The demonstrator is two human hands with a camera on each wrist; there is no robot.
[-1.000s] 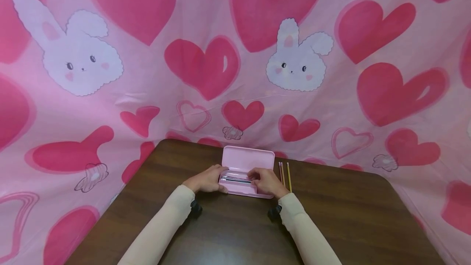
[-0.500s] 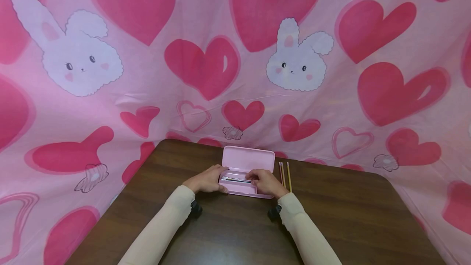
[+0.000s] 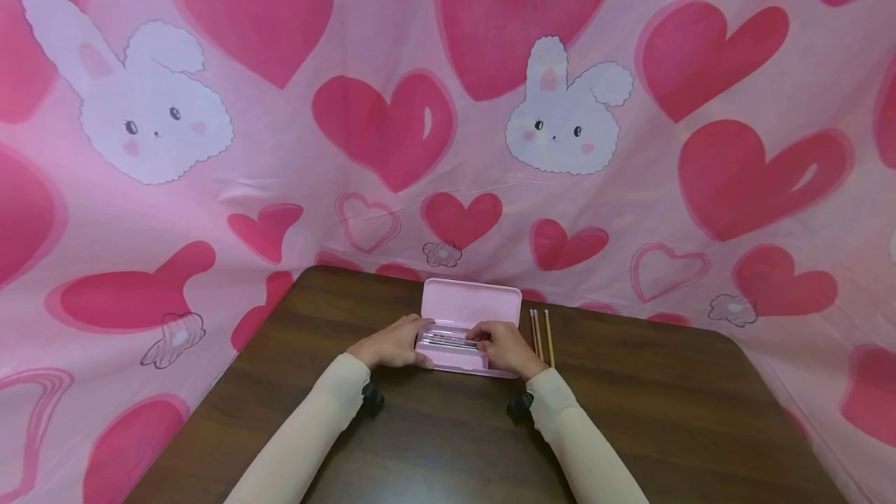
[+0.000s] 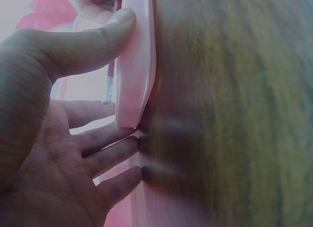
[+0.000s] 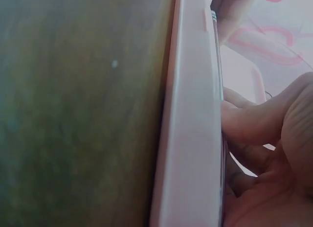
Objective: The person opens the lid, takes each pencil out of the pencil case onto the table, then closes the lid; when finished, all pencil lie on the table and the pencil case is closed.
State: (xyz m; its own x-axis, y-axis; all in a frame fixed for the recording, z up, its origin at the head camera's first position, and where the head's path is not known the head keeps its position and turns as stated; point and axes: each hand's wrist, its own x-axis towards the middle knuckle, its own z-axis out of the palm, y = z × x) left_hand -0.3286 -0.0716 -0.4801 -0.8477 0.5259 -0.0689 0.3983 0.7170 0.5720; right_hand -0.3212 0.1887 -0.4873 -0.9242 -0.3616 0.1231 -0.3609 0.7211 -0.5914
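A pink pencil case [image 3: 470, 302] stands on the table with its lid raised at the back. My left hand [image 3: 395, 342] holds its left end. In the left wrist view the thumb [image 4: 98, 43] lies against the front wall and the fingers spread past the end. Thin pencils [image 3: 448, 342] lie lengthwise at the case opening. My right hand [image 3: 505, 346] reaches over the right half, pinching their right ends between thumb and curled fingers. One pencil [image 4: 110, 82] shows its metal end in the left wrist view. From the right wrist, the right thumb [image 5: 249, 120] sits right at the case's rim.
Just right of the case lie several loose pencils, among them a yellow one [image 3: 549, 339] and a reddish one [image 3: 535, 329]. The brown wooden table [image 3: 448, 442] ends behind the case at a pink heart-patterned cloth [image 3: 378, 224].
The pencils under the right fingers have shifted slightly in the case, and more thin lines of them show. Both hands and the case stay in nearly the same place.
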